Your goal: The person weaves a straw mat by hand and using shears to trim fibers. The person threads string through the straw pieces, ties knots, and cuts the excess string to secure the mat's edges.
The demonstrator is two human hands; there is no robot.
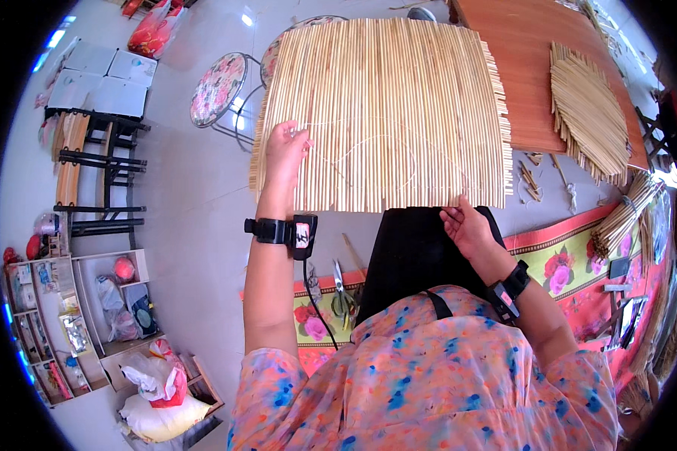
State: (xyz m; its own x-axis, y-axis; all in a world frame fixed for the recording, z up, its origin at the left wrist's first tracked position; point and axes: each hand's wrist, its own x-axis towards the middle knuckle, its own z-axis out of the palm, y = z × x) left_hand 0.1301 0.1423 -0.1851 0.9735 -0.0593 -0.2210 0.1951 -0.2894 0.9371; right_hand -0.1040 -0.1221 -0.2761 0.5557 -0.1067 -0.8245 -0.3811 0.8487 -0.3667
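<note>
A mat of straight, pale yellow stalks (384, 83) laid side by side spreads in front of me, its near edge uneven. Over its left part, the fingers of my left hand (284, 154) are pinched on a thin white thread (384, 136). That thread runs in a loose loop across the stalks toward the right. At the near right edge, my right hand (470, 231) is closed, thumb and forefinger on the stalk mat and the other fingers curled below it. Whether it also pinches the thread is too small to tell.
A brown table (519, 52) at the far right bears an oval stalk piece (590, 109). Floral stools (218, 89) stand behind the mat. Scissors (341, 297) lie left of my lap, and a tied stalk bundle (626, 214) is at right. Shelves (90, 301) are at left.
</note>
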